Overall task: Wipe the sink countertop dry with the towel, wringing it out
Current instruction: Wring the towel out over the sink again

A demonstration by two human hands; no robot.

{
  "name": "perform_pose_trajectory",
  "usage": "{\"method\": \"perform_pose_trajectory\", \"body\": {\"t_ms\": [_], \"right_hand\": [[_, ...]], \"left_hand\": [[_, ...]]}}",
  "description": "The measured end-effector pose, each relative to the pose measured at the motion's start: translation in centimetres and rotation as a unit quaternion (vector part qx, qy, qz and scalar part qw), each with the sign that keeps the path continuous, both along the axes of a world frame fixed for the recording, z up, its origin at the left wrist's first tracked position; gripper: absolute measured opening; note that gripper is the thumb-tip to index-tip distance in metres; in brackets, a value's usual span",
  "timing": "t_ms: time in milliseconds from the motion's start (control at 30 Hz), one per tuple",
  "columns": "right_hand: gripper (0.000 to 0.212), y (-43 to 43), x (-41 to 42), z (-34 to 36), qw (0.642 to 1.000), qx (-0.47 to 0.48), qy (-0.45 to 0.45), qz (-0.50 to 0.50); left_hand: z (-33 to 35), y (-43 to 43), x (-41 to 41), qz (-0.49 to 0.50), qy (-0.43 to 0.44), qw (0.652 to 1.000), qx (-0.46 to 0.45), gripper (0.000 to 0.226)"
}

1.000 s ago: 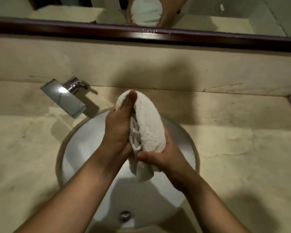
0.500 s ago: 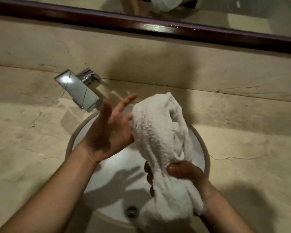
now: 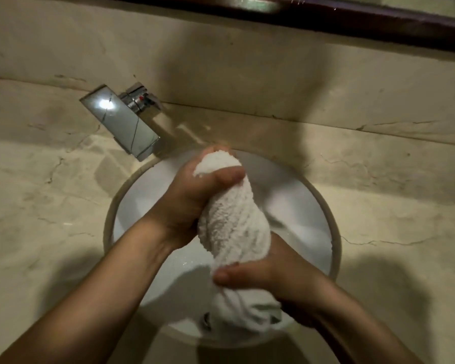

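Note:
A white terry towel (image 3: 234, 227), rolled into a thick twisted bundle, hangs above the round white sink basin (image 3: 310, 206). My left hand (image 3: 195, 195) grips its upper end, thumb across the top. Lower down, my right hand (image 3: 268, 274) is closed around the towel, and a loose tail (image 3: 250, 313) hangs below it over the drain, which is mostly hidden. The beige marble countertop (image 3: 50, 219) surrounds the basin on both sides.
A chrome faucet (image 3: 124, 122) with a flat rectangular spout juts over the basin's left rim from the back ledge. A marble backsplash (image 3: 247, 69) rises behind, topped by a dark wooden mirror frame (image 3: 378, 19). Countertop (image 3: 405, 219) stretches right of the basin.
My left hand, open beside the towel half a second ago, has closed on its upper end. The towel looks more tightly twisted. The view has shifted lower.

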State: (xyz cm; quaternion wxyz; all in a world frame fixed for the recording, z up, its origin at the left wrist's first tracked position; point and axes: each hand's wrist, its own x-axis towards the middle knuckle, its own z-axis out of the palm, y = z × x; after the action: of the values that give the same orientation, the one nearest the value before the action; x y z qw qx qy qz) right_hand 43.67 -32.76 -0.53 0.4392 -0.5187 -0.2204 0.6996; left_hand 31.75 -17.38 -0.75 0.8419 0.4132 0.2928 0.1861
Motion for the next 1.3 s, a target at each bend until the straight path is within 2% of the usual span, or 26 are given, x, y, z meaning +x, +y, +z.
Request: {"method": "perform_pose_trajectory", "body": {"t_ms": [33, 100, 167, 233, 367, 500, 567, 633, 667, 733, 767, 833, 900, 933, 1033, 1100, 1133, 1200, 1267, 1300], "right_hand": [[0.058, 1.5, -1.4, 0.3, 0.998, -0.022, -0.058, 0.028], [0.051, 3.1, -2.5, -1.8, 0.983, -0.077, -0.156, 0.054], [0.059, 3.7, -3.2, -4.5, 0.952, -0.138, -0.267, 0.058], [0.067, 4.1, -4.0, -6.2, 0.926, -0.161, -0.34, 0.028], [0.081, 3.7, -5.6, -7.4, 0.89, -0.122, -0.439, -0.037], [0.116, 2.0, -5.6, -6.5, 0.864, -0.061, -0.5, 0.028], [0.107, 1.5, -5.4, -5.4, 0.867, -0.067, -0.492, 0.05], [0.076, 1.2, -4.6, -3.8, 0.897, -0.086, -0.431, 0.054], [0.064, 1.0, -4.0, -3.0, 0.924, -0.099, -0.366, 0.046], [0.055, 0.5, -2.7, -1.2, 0.98, -0.105, -0.168, 0.003], [0.055, 0.0, -2.2, -0.3, 0.994, -0.099, -0.052, -0.012], [0.058, -0.9, -1.9, 0.8, 0.983, -0.093, 0.158, -0.012], [0.069, -1.5, -2.4, 0.8, 0.956, -0.089, 0.279, -0.009], [0.078, -1.7, -2.8, 0.7, 0.948, -0.088, 0.305, -0.018], [0.102, -2.4, -3.0, 0.4, 0.954, -0.067, 0.283, -0.072], [0.104, -2.4, -2.0, 0.9, 0.96, -0.04, 0.261, -0.089], [0.098, -2.2, -1.6, 1.2, 0.969, -0.014, 0.238, -0.064], [0.082, -1.6, -1.2, 1.7, 0.991, 0.016, 0.13, -0.004], [0.079, -0.6, -1.6, 1.0, 0.998, -0.034, -0.041, 0.024], [0.079, 0.0, -2.1, 0.3, 0.989, -0.057, -0.132, 0.034]], "left_hand": [[-0.5, -0.2, 0.2, 0.041, 0.061, 0.996, 0.05, 0.029], [-2.3, -0.9, 0.6, 0.101, 0.179, 0.967, 0.153, 0.028], [-4.3, -1.4, 0.9, 0.119, 0.266, 0.926, 0.241, 0.031], [-5.6, -1.8, 1.5, 0.136, 0.322, 0.896, 0.273, 0.028], [-6.4, -1.9, 2.2, 0.183, 0.375, 0.875, 0.246, 0.021], [-6.3, -2.3, 1.5, 0.246, 0.353, 0.896, 0.106, 0.029], [-5.6, -2.5, 0.8, 0.217, 0.327, 0.919, 0.037, 0.037], [-4.4, -2.0, -0.3, 0.123, 0.246, 0.961, -0.037, 0.05], [-3.7, -1.4, -1.2, 0.076, 0.191, 0.976, -0.066, 0.058], [-3.2, 0.3, -2.7, 0.008, 0.067, 0.992, -0.11, 0.08], [-3.2, 1.2, -3.3, -0.02, 0.017, 0.992, -0.123, 0.092], [-3.1, 2.2, -3.5, -0.088, -0.103, 0.977, -0.164, 0.102], [-2.9, 1.8, -2.6, -0.17, -0.248, 0.929, -0.216, 0.092], [-2.8, 1.6, -2.1, -0.188, -0.272, 0.921, -0.205, 0.084], [-1.3, 1.5, -1.2, -0.193, -0.267, 0.936, -0.126, 0.048], [-0.1, 1.5, -1.1, -0.143, -0.184, 0.969, -0.082, 0.032], [0.1, 1.5, -1.2, -0.108, -0.129, 0.984, -0.057, 0.029], [0.2, 1.2, -1.6, -0.052, -0.038, 0.998, -0.017, 0.02], [0.4, 0.6, -1.7, -0.032, 0.054, 0.995, 0.073, 0.031], [0.1, 0.3, -1.6, -0.026, 0.096, 0.986, 0.13, 0.033]]}}
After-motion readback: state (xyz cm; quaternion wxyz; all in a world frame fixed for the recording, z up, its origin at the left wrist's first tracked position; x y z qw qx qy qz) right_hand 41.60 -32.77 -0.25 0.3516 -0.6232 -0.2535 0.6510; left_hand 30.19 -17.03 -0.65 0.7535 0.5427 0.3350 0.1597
